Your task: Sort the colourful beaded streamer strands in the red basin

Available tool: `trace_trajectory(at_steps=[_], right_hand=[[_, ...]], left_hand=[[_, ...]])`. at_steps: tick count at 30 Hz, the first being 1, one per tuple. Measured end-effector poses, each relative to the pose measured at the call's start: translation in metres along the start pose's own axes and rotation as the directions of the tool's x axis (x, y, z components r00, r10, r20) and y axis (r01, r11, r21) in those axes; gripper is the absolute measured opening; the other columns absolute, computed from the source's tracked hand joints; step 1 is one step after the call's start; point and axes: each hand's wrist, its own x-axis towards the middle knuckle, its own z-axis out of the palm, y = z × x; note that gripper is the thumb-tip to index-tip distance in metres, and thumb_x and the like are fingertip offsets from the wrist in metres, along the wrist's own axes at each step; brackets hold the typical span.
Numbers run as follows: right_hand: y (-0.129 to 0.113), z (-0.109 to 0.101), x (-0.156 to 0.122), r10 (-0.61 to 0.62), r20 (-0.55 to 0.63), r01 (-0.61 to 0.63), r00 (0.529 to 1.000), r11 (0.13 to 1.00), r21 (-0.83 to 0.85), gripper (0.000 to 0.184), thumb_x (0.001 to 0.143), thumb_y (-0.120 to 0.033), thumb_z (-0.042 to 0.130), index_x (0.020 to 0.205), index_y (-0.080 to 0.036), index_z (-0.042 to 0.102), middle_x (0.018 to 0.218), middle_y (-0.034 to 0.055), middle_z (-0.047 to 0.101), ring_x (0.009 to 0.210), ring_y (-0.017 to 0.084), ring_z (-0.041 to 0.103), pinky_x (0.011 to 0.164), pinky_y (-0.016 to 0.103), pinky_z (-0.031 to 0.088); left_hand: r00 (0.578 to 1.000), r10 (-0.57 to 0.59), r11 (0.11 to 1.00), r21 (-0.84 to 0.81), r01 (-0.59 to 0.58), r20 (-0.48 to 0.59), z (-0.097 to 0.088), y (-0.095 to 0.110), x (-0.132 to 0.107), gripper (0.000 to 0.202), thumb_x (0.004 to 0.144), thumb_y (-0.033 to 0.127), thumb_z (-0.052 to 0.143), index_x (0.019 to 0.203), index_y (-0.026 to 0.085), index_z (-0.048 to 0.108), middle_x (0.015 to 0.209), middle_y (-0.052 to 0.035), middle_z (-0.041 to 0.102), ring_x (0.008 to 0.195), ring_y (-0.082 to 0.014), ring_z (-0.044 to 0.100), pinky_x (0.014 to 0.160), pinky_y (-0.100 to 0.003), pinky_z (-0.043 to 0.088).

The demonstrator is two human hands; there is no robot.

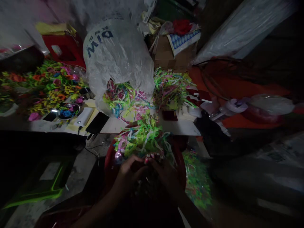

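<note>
My left hand (129,172) and my right hand (163,169) meet over a red basin (181,164) heaped with bright green, pink and white paper strips (140,136). Both hands have their fingers curled and pinched together at a small piece (152,156) at the front of the heap. The light is dim, and what the fingers hold is too small to name. My forearms run down into the dark at the bottom of the view.
A large clear plastic bag (118,57) spills coloured strips onto a low table (114,125). Another strip pile (172,87) lies beside it. Colourful paper flowers (49,85), a metal bowl (68,111), phones (97,123) and a power bank (83,116) lie at left. A cardboard box (166,52) stands behind.
</note>
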Motion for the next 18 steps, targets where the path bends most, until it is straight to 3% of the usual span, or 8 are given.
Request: trace_trajectory(at_steps=[4, 6, 8, 10, 12, 15, 16, 18], right_hand=[[0.02, 0.01, -0.001, 0.086, 0.096, -0.096, 0.992, 0.99, 0.107, 0.047, 0.075, -0.049, 0.057, 0.108, -0.016, 0.053, 0.11, 0.0102, 0.062, 0.106, 0.025, 0.055, 0.093, 0.039, 0.041], [0.029, 0.009, 0.001, 0.076, 0.197, -0.101, 0.977, 0.988, 0.118, 0.054, 0.069, -0.047, 0.063, 0.111, -0.016, 0.051, 0.116, 0.0115, 0.059, 0.107, 0.025, 0.055, 0.092, 0.038, 0.042], [0.033, 0.003, 0.0, 0.051, 0.296, -0.093, 0.954, 0.987, 0.13, 0.057, 0.063, -0.044, 0.07, 0.109, -0.016, 0.053, 0.112, 0.0108, 0.061, 0.101, 0.024, 0.058, 0.087, 0.035, 0.045], [0.03, -0.005, -0.005, 0.057, 0.407, -0.083, 0.912, 0.995, 0.047, 0.048, 0.064, -0.039, 0.07, 0.103, -0.015, 0.058, 0.099, 0.0087, 0.066, 0.092, 0.023, 0.061, 0.078, 0.031, 0.048], [0.024, -0.009, -0.015, 0.108, 0.474, -0.003, 0.874, 0.976, -0.216, 0.033, 0.07, -0.032, 0.065, 0.098, -0.015, 0.061, 0.089, 0.0072, 0.068, 0.084, 0.021, 0.063, 0.071, 0.027, 0.048], [0.017, -0.002, -0.031, 0.211, 0.422, 0.158, 0.882, 0.71, -0.686, 0.017, 0.078, -0.021, 0.057, 0.093, -0.016, 0.064, 0.086, 0.008, 0.068, 0.081, 0.019, 0.065, 0.069, 0.024, 0.047], [0.017, 0.003, -0.035, 0.23, 0.399, 0.181, 0.888, 0.623, -0.761, 0.017, 0.08, -0.017, 0.055, 0.093, -0.016, 0.064, 0.088, 0.0089, 0.068, 0.081, 0.019, 0.065, 0.07, 0.024, 0.047], [0.019, 0.015, -0.038, 0.238, 0.381, 0.203, 0.894, 0.542, -0.815, 0.018, 0.085, -0.015, 0.05, 0.097, -0.016, 0.063, 0.094, 0.01, 0.067, 0.084, 0.018, 0.064, 0.073, 0.026, 0.048]], left_hand=[[0.999, 0.04, 0.997, 0.059, -0.04, 0.002, 0.009, -0.002, -0.001, 0.016, 0.08, 0.029, 0.057, 0.087, 0.016, 0.05, 0.077, -0.003, 0.062, 0.066, -0.0136, 0.058, 0.062, -0.021, 0.046], [0.989, 0.088, 0.992, 0.079, -0.098, 0.116, 0.004, 0.004, -0.003, 0.019, 0.076, 0.023, 0.059, 0.093, 0.016, 0.054, 0.082, -0.0034, 0.064, 0.069, -0.0144, 0.061, 0.065, -0.022, 0.047], [0.94, 0.123, 0.985, 0.074, -0.154, 0.317, -0.008, 0.012, -0.005, 0.034, 0.07, 0.021, 0.066, 0.102, 0.018, 0.057, 0.088, -0.0029, 0.066, 0.074, -0.0153, 0.063, 0.068, -0.021, 0.048], [0.865, 0.093, 0.98, 0.108, -0.167, 0.493, -0.027, 0.017, -0.007, 0.045, 0.072, 0.022, 0.066, 0.115, 0.021, 0.055, 0.103, -0.0033, 0.066, 0.087, -0.0166, 0.064, 0.076, -0.021, 0.049], [0.85, 0.02, 0.968, 0.204, -0.149, 0.526, -0.049, 0.021, -0.009, 0.047, 0.08, 0.021, 0.055, 0.126, 0.025, 0.047, 0.124, -0.0037, 0.056, 0.109, -0.0178, 0.056, 0.093, -0.027, 0.042], [0.902, 0.002, 0.945, 0.294, -0.143, 0.432, -0.073, 0.024, -0.012, 0.043, 0.084, 0.024, 0.052, 0.127, 0.025, 0.045, 0.13, -0.0045, 0.051, 0.118, -0.02, 0.049, 0.101, -0.035, 0.036], [0.915, 0.022, 0.936, 0.314, -0.16, 0.402, -0.078, 0.025, -0.013, 0.041, 0.085, 0.027, 0.053, 0.125, 0.025, 0.046, 0.128, -0.0045, 0.053, 0.116, -0.0201, 0.051, 0.099, -0.035, 0.038], [0.932, 0.07, 0.912, 0.356, -0.204, 0.356, -0.081, 0.026, -0.013, 0.034, 0.087, 0.03, 0.052, 0.12, 0.025, 0.049, 0.122, -0.0023, 0.057, 0.109, -0.0181, 0.056, 0.094, -0.031, 0.043]])
